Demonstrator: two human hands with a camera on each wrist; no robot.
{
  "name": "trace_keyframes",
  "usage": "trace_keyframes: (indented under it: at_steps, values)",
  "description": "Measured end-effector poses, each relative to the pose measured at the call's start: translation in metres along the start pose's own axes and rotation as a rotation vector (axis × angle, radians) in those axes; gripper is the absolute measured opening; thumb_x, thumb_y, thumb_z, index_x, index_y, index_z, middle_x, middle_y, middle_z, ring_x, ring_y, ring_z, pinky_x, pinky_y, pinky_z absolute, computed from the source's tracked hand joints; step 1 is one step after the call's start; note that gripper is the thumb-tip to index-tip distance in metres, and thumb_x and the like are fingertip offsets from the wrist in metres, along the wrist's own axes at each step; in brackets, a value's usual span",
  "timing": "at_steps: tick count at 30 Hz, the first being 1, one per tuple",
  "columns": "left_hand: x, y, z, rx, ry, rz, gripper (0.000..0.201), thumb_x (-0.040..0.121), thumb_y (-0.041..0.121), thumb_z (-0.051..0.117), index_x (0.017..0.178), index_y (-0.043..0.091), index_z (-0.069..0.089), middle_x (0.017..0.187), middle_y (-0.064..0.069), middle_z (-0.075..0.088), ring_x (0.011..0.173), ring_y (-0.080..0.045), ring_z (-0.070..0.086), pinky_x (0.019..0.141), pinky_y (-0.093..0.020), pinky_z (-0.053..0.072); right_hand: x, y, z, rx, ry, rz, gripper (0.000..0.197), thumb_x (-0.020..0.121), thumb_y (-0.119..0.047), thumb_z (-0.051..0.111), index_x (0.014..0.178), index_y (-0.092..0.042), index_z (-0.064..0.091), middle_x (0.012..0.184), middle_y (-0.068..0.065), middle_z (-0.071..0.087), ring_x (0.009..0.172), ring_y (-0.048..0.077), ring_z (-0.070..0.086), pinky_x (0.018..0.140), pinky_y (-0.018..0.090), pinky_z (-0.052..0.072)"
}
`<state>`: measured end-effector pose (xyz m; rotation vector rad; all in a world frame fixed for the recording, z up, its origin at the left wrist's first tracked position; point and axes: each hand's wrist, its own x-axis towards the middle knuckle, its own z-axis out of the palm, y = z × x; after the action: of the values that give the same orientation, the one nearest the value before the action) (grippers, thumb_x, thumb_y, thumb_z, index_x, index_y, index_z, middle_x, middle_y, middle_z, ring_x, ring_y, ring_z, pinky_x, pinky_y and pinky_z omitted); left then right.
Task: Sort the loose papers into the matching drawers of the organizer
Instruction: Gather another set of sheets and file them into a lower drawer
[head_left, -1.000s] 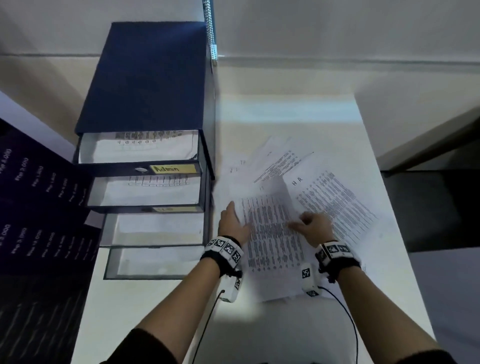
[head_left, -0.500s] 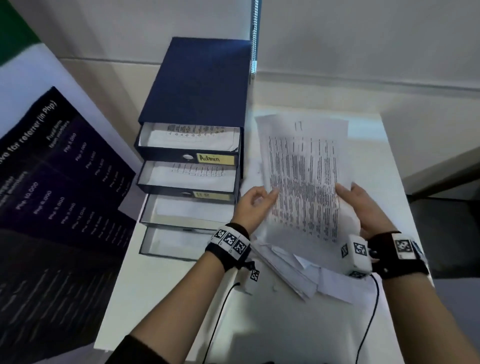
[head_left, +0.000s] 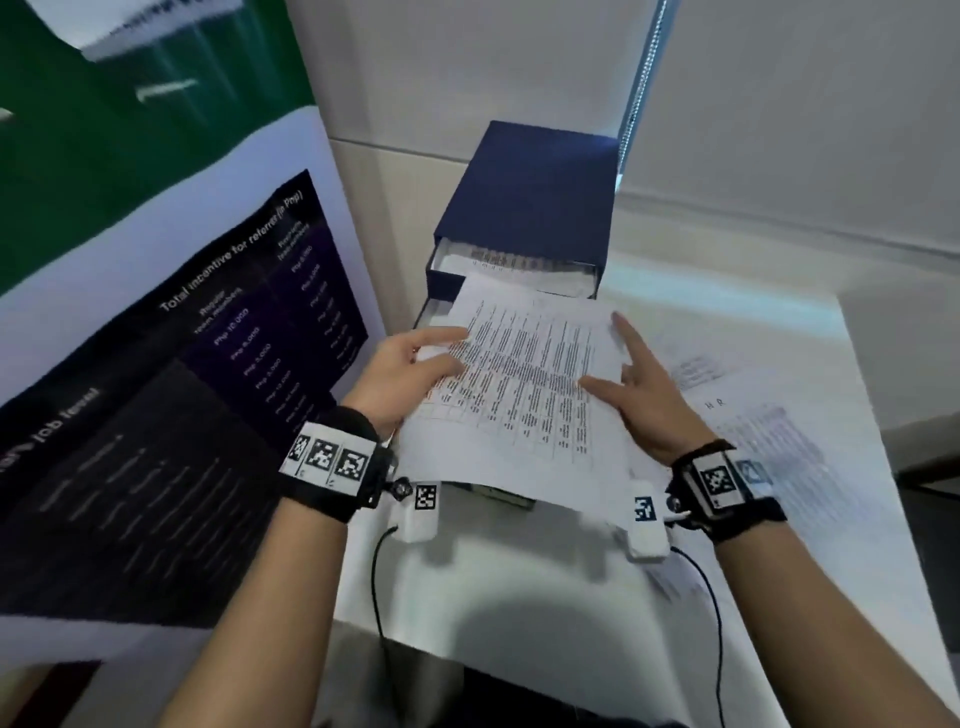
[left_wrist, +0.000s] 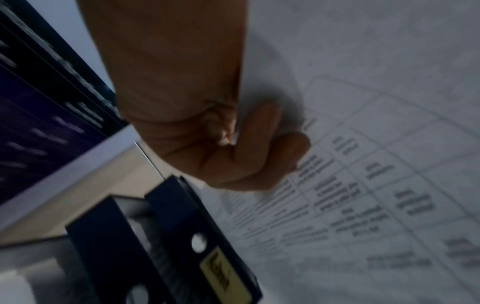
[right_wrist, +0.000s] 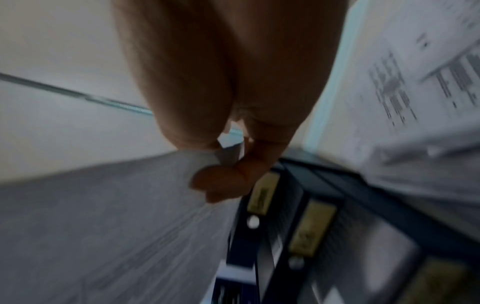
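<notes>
- Since half a second ago: sheet (head_left: 524, 395) has tipped from near-upright over the table to lying almost flat above the organizer's (head_left: 530, 208) pulled-out drawers; both hands have gone with it toward 11 o'clock.
- Left hand (head_left: 410, 371) grasps the sheet's left edge, thumb on top; left wrist view shows fingers (left_wrist: 259, 152) curled under the paper.
- Right hand (head_left: 641, 400) grasps the right edge: thumb lies on the printed face, index finger straight along the edge, remaining fingers underneath per right wrist view (blurred).
- Sheet's far edge reaches the top drawer (head_left: 519, 262), which holds printed paper. Which drawer sits directly beneath: cannot tell.
- Yellow labels (right_wrist: 310, 228) visible on drawer fronts; text unreadable.
- Loose papers (head_left: 769, 441) spread on the table (head_left: 519, 597) at 3 o'clock of the right hand, one marked "H R".
- Dark poster (head_left: 218, 374) stands at 9 o'clock.
</notes>
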<state>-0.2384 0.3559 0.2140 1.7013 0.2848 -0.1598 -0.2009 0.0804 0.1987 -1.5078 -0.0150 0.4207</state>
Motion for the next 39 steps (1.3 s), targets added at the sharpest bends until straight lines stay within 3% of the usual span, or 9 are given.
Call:
trace_keyframes:
  at_steps: [6, 12, 16, 20, 23, 27, 31, 35, 39]
  values:
    - [-0.036, -0.027, -0.060, -0.018, 0.068, -0.158, 0.037, 0.084, -0.005, 0.057, 0.104, 0.019, 0.076, 0.099, -0.015, 0.075, 0.087, -0.025, 0.070, 0.084, -0.036, 0.056, 0.007, 0.081, 0.083, 0.068, -0.251, 0.349, 0.037, 0.093, 0.006, 0.057, 0.127, -0.008, 0.063, 0.129, 0.014, 0.064, 0.102, 0.018, 0.070, 0.081, 0.025, 0.057]
    - [-0.035, -0.088, -0.076, 0.074, -0.004, -0.347, 0.024, 0.090, 0.001, 0.062, 0.107, 0.014, 0.074, 0.095, -0.011, 0.075, 0.070, -0.011, 0.069, 0.062, -0.019, 0.054, -0.006, 0.139, 0.098, 0.081, -0.203, 0.536, 0.034, 0.092, 0.010, 0.056, 0.123, -0.001, 0.063, 0.112, 0.013, 0.070, 0.090, 0.019, 0.073, 0.071, 0.023, 0.058]
    - [-0.020, -0.127, -0.068, 0.225, -0.066, -0.397, 0.020, 0.088, 0.012, 0.071, 0.106, 0.019, 0.075, 0.101, -0.003, 0.074, 0.082, -0.010, 0.068, 0.073, -0.015, 0.050, 0.012, 0.150, 0.080, 0.062, 0.026, 0.548, 0.032, 0.091, 0.005, 0.056, 0.122, 0.002, 0.064, 0.114, 0.026, 0.068, 0.094, 0.033, 0.067, 0.090, 0.042, 0.056]
    - [-0.002, -0.159, -0.049, 0.262, 0.042, -0.325, 0.016, 0.086, 0.017, 0.074, 0.097, 0.028, 0.077, 0.110, -0.003, 0.073, 0.100, -0.014, 0.067, 0.096, -0.027, 0.050, 0.017, 0.145, 0.061, -0.072, -0.004, 0.563, 0.014, 0.088, -0.008, 0.068, 0.103, -0.009, 0.068, 0.063, 0.006, 0.065, 0.046, 0.014, 0.052, 0.044, 0.021, 0.041]
    - [0.010, -0.177, -0.033, 0.320, 0.113, -0.191, 0.015, 0.086, 0.021, 0.074, 0.093, 0.033, 0.078, 0.113, 0.008, 0.072, 0.114, -0.013, 0.063, 0.103, -0.024, 0.042, 0.004, 0.144, 0.050, -0.082, -0.288, 0.702, 0.007, 0.086, -0.010, 0.073, 0.091, -0.012, 0.068, 0.062, 0.000, 0.058, 0.042, 0.008, 0.047, 0.039, 0.021, 0.041]
    - [0.026, -0.187, -0.013, 0.421, 0.142, -0.100, 0.013, 0.086, 0.020, 0.072, 0.095, 0.029, 0.076, 0.114, 0.008, 0.068, 0.114, -0.013, 0.060, 0.104, -0.025, 0.042, 0.005, 0.165, 0.039, -0.099, -0.225, 0.749, 0.033, 0.086, 0.005, 0.067, 0.119, 0.001, 0.065, 0.076, 0.014, 0.059, 0.051, 0.013, 0.053, 0.048, 0.017, 0.051]
    - [0.035, -0.189, -0.003, 0.720, 0.226, 0.062, 0.010, 0.086, 0.022, 0.071, 0.092, 0.028, 0.075, 0.108, 0.010, 0.050, 0.107, -0.013, 0.048, 0.100, -0.030, 0.043, 0.027, 0.172, 0.041, -0.036, 0.048, 0.612, 0.026, 0.086, 0.005, 0.066, 0.112, 0.003, 0.070, 0.080, 0.019, 0.071, 0.058, 0.018, 0.064, 0.066, 0.027, 0.060]
    - [0.038, -0.196, 0.015, 0.861, -0.093, 0.155, 0.017, 0.091, 0.032, 0.060, 0.096, 0.029, 0.076, 0.107, 0.010, 0.068, 0.099, -0.013, 0.061, 0.094, -0.032, 0.047, 0.046, 0.169, 0.054, 0.032, 0.145, 0.550, 0.020, 0.088, 0.012, 0.060, 0.104, 0.006, 0.070, 0.093, 0.012, 0.072, 0.071, 0.020, 0.073, 0.067, 0.023, 0.060]
    - [0.045, -0.200, 0.036, 1.110, -0.256, 0.049, 0.039, 0.098, 0.044, 0.036, 0.103, 0.031, 0.073, 0.114, 0.010, 0.070, 0.106, -0.018, 0.059, 0.095, -0.036, 0.030, 0.054, 0.177, 0.046, 0.089, 0.117, 0.583, 0.024, 0.091, 0.000, 0.063, 0.114, 0.002, 0.067, 0.097, 0.022, 0.072, 0.075, 0.026, 0.073, 0.075, 0.030, 0.061]
